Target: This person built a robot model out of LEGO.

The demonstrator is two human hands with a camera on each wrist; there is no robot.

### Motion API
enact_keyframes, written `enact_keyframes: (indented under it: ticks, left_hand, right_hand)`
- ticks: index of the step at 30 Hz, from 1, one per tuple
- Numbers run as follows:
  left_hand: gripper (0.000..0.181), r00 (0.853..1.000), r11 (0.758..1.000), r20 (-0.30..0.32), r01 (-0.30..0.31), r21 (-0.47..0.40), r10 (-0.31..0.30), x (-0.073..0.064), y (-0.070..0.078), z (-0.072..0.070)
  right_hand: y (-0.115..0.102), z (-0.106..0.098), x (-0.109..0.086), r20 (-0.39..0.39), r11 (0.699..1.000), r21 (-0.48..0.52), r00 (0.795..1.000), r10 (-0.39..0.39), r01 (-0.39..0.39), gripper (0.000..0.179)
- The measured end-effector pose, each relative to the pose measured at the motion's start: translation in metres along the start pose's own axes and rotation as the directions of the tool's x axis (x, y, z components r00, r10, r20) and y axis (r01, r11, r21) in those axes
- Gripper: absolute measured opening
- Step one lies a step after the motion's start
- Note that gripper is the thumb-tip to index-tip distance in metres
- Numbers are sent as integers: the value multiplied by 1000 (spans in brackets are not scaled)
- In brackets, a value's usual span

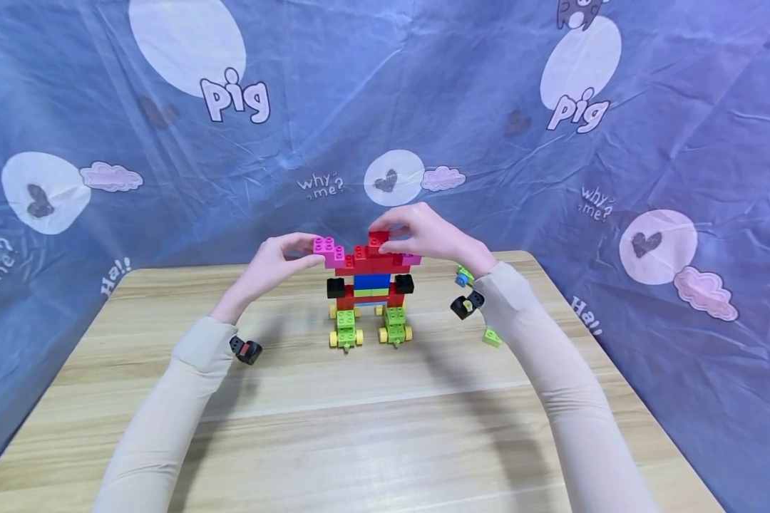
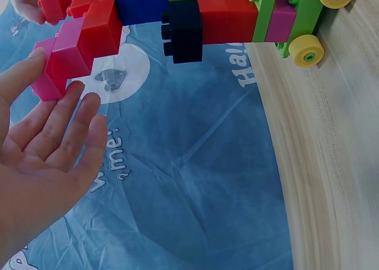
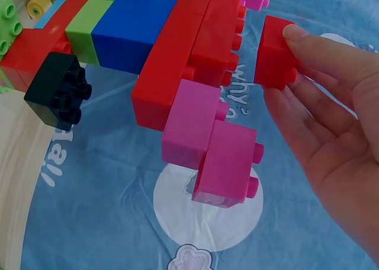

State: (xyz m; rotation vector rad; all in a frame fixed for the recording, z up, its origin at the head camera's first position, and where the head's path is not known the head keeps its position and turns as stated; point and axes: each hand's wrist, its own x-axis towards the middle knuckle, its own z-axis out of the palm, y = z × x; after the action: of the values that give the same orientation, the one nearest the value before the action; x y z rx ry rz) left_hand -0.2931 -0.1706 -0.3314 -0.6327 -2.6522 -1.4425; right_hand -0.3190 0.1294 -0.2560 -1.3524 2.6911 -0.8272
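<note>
A robot-like figure of toy building bricks stands on the table, with a red and blue body, pink arms, black bricks at its sides and green wheeled bases below. My left hand pinches the outermost pink brick of one arm, thumb on one side and fingertips on the other. Between thumb and fingers of my right hand is a red brick. In the right wrist view a gap separates it from the red bricks at the figure's top.
Right of the figure, a loose green brick and a blue-and-green piece lie on the wooden table. Black wrist cameras hang below both forearms. A blue printed cloth stands behind the table.
</note>
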Motion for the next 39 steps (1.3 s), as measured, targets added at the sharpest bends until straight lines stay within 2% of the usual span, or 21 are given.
enact_keyframes:
  ticks: [22,34,39]
  left_hand:
    - [44,1000,1000,-3,-2,4,2,1,1,-1]
    - [45,1000,1000,0,8,9,-8,1,2,-2]
    - [43,1000,1000,2,14,7,-14,0,1,-1]
  right_hand:
    - [3,4,9,50,999,-40,998,37,-35,37]
    - [5,3,10,67,998,-14,996,54,-54,39]
    - [5,3,9,73,999,-46,997,22,-19,36]
